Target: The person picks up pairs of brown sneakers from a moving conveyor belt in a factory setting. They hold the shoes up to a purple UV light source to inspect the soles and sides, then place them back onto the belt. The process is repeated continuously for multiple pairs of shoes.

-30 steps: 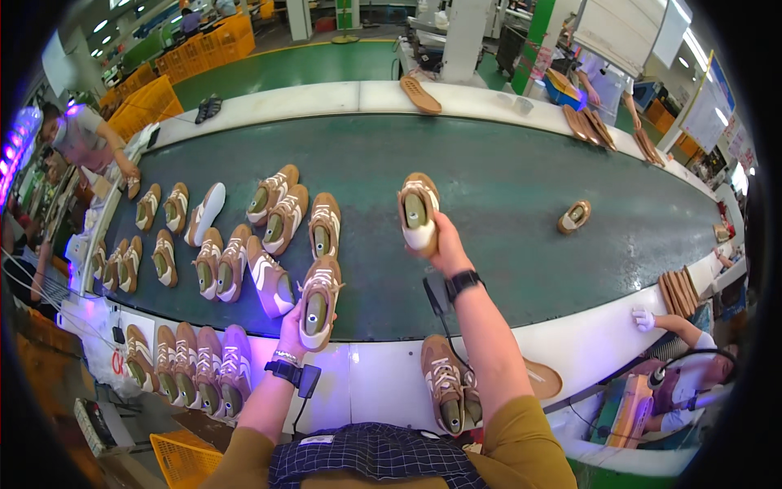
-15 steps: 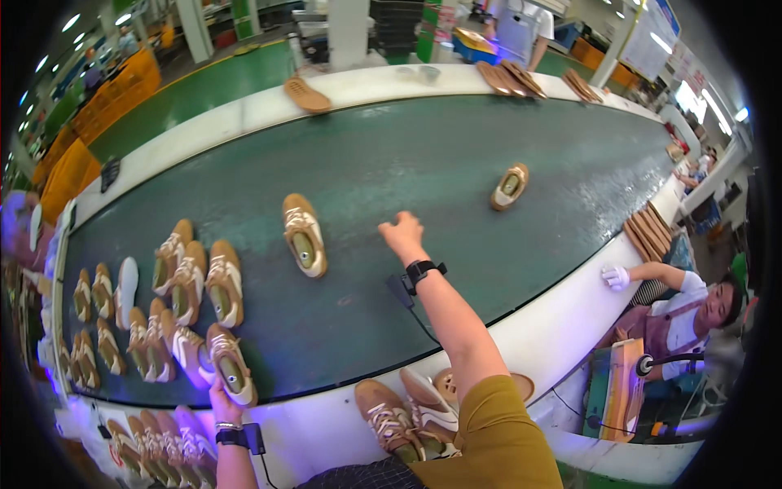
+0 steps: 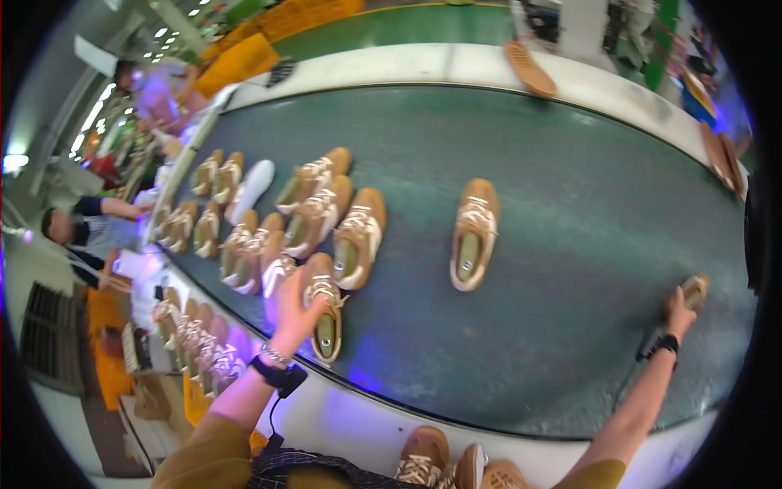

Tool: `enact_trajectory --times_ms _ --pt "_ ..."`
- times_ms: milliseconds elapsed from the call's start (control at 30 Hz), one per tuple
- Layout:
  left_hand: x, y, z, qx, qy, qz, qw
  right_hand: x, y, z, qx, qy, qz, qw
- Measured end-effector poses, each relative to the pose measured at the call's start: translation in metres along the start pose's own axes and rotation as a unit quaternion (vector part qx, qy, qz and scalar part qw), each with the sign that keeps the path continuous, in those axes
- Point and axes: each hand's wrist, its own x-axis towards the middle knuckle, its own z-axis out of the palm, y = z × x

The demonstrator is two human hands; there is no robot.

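Tan and white lace-up sneakers stand on a dark green conveyor belt [image 3: 554, 350]. My left hand [image 3: 292, 314] is closed on the side of the nearest sneaker [image 3: 327, 326], its thumb against the upper and its other fingers partly hidden. Just left of that hand is another sneaker [image 3: 274, 265]. Far to the right, my right hand [image 3: 678, 316] has closed round a lone sneaker [image 3: 695, 288], which it partly covers. Between the hands, a single sneaker [image 3: 474, 236] sits apart on the belt, toe pointing away.
Several sneakers [image 3: 358, 236] and a white insole [image 3: 252, 191] crowd the belt's left end. More sneakers [image 3: 204, 334] line the near ledge, others [image 3: 423, 452] stand by my body. Tan soles [image 3: 529, 69] lie on the far ledge. A co-worker [image 3: 90, 232] is at left.
My right hand has reached right and taken hold of the lone sneaker. The view has swung left. My left hand stays on its sneaker, which now stands more upright in the picture.
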Motion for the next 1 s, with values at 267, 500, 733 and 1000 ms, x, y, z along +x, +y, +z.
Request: enact_trajectory --times_ms 267,500,733,1000 --pt "0.079 -0.003 0.037 0.206 -0.255 -0.057 0.943 -0.002 0.016 0.069 -0.129 0.117 -0.043 0.984" --pt "0.140 -0.028 0.053 0.070 -0.097 -0.065 0.991 0.011 0.032 0.063 -0.134 0.101 -0.054 0.984" --pt "0.161 -0.054 0.007 0.281 0.002 -0.040 0.959 0.010 0.036 0.052 -0.128 0.095 -0.069 0.985" --pt "0.161 -0.108 0.000 0.229 -0.092 -0.083 0.965 0.020 0.043 0.062 -0.174 0.122 -0.062 0.975"
